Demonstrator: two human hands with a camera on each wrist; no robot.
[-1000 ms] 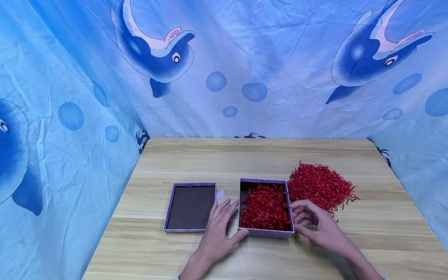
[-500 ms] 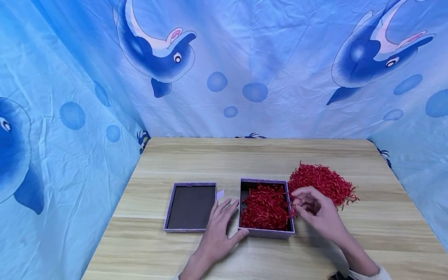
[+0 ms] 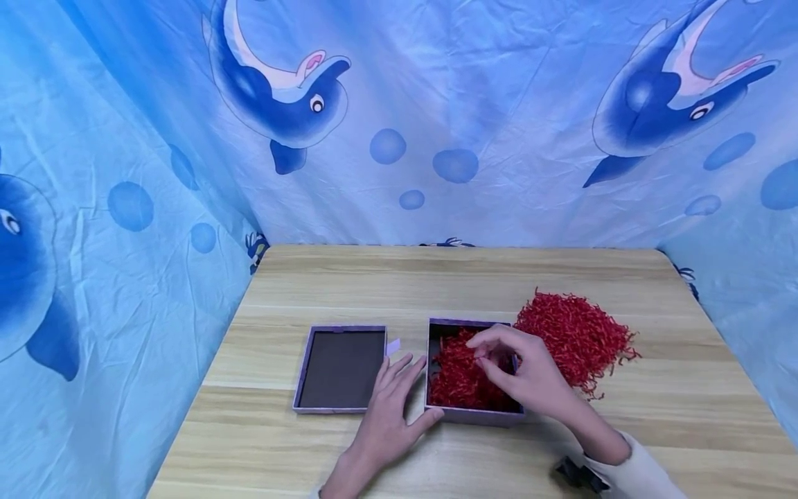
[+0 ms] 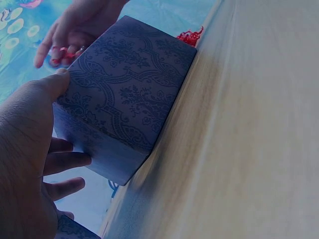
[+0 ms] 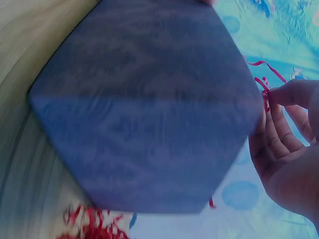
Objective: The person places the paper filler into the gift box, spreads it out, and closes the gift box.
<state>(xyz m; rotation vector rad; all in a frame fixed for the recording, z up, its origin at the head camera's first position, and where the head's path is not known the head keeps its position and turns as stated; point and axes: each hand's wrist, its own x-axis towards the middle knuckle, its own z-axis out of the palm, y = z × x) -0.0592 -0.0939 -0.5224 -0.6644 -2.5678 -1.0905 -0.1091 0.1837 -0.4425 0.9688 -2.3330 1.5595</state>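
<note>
A patterned purple box (image 3: 470,415) stands uncovered on the table, with crinkled red paper shreds (image 3: 458,378) inside. My left hand (image 3: 393,416) rests along its left side, fingers extended; in the left wrist view the thumb touches the top edge of the box (image 4: 129,84). Over the box's right half, my right hand (image 3: 520,367) pinches a few red paper shreds (image 5: 265,97) between thumb and forefinger, and it hides part of the filling. To the left lies the shallow box lid (image 3: 339,371), its dark inside facing up.
A loose pile of red paper shreds (image 3: 570,339) lies just right of the box. A pale ribbon tab (image 3: 393,346) sticks out from the lid. The wooden table (image 3: 399,284) reaches back to a blue dolphin-print curtain (image 3: 517,215).
My right hand has moved from beside the box's right wall, up and left over the box, carrying a few red paper shreds. The left hand has stayed in place.
</note>
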